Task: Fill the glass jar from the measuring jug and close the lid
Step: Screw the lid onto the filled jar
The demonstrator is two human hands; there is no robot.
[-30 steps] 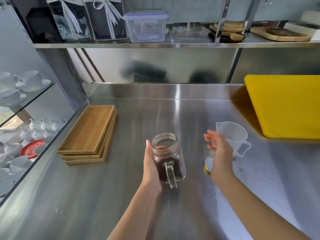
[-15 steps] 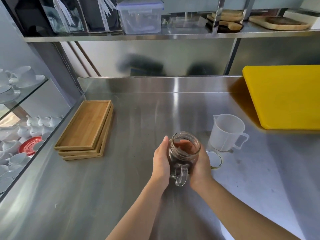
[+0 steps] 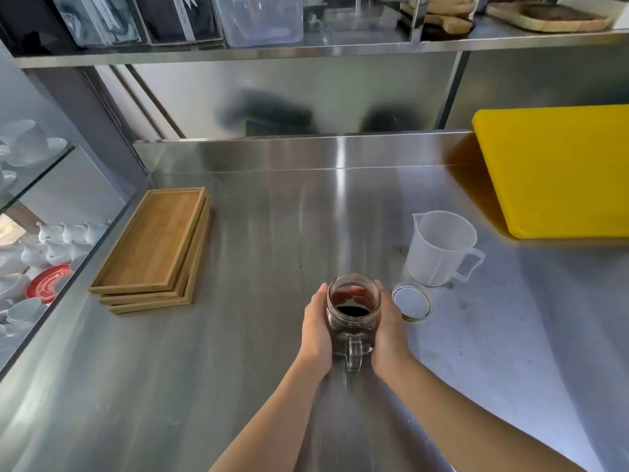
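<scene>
A glass jar (image 3: pixel 353 321) with a handle stands upright on the steel counter, lidless and partly filled with a dark brown content. My left hand (image 3: pixel 316 327) clasps its left side and my right hand (image 3: pixel 389 330) clasps its right side. The jar's handle points toward me. Its round lid (image 3: pixel 412 301) lies flat on the counter just right of my right hand. The translucent plastic measuring jug (image 3: pixel 440 248) stands upright behind the lid and looks empty, handle to the right.
A stack of wooden trays (image 3: pixel 153 250) lies at the left of the steel counter (image 3: pixel 238 369). A yellow cutting board (image 3: pixel 558 172) leans at the back right. White cups sit on glass shelves (image 3: pixel 30 233) to the left. A shelf (image 3: pixel 306 49) hangs overhead.
My right hand came from near the jug onto the jar's right side, so both hands now hold the jar, which has settled upright on the counter a little further right.
</scene>
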